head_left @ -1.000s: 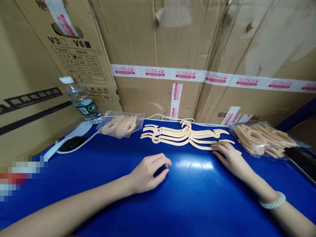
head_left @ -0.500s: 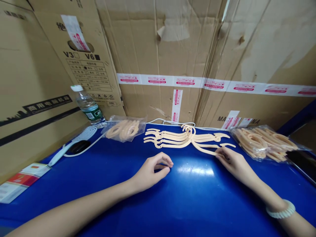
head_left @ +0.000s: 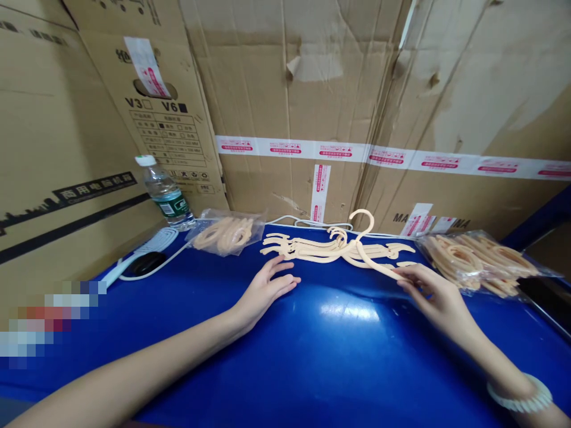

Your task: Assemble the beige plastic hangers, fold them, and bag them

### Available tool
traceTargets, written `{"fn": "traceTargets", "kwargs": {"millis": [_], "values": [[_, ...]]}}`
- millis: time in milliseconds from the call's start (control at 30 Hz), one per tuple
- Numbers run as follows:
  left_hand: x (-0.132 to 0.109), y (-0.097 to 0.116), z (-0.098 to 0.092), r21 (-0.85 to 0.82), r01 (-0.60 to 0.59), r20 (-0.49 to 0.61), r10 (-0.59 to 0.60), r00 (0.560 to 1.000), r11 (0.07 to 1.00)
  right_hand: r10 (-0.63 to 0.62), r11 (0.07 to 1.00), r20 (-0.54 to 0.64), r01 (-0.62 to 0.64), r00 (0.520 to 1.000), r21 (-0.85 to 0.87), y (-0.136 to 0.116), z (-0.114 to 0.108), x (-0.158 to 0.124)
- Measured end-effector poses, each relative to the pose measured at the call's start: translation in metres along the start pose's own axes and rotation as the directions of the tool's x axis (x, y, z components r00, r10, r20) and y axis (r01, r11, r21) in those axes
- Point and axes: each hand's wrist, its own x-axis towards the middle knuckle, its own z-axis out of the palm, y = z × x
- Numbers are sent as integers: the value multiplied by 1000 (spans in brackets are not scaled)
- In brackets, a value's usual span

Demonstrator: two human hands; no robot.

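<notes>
Head view: blue table, glossy, backed by a wall of taped cardboard boxes; more boxes along the left side.

Row of hangers, pale peach plastic, lies flat at the far middle of the table, hooks bunched near the centre. One raised hanger is tilted up off the row; its hook stands above the others, and its right arm runs down toward the near right.

Right hand: thumb and fingers pinch the end of that arm of the raised hanger; bead bracelet on the wrist.

Left hand: palm down, fingers spread and extended, tips at the left end of the row of hangers; contact with it cannot be told.

Right bag, clear plastic, full of peach pieces, just beside the right hand; left bag of the same at far left of the row. Water bottle upright in the far left corner; white power strip with a black object beside it.
</notes>
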Motion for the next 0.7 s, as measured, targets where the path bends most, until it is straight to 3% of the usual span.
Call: {"fn": "traceTargets", "kwargs": {"millis": [133, 267, 500, 700], "values": [[-3, 1, 4, -66, -13, -68, 9, 998, 998, -48, 999, 64, 48, 997, 5, -9, -1, 0], [-3, 0, 3, -49, -20, -54, 17, 998, 999, -104, 995, 80, 104, 991, 7, -13, -1, 0], [4, -12, -9, 223, -153, 153, 120, 981, 963, -132, 991, 97, 129, 987, 31, -19, 2, 0], [1, -11, -11, 465, -310, 367, 139, 920, 829, -82, 994, 128, 73, 988, 77, -30, 6, -3]]}}
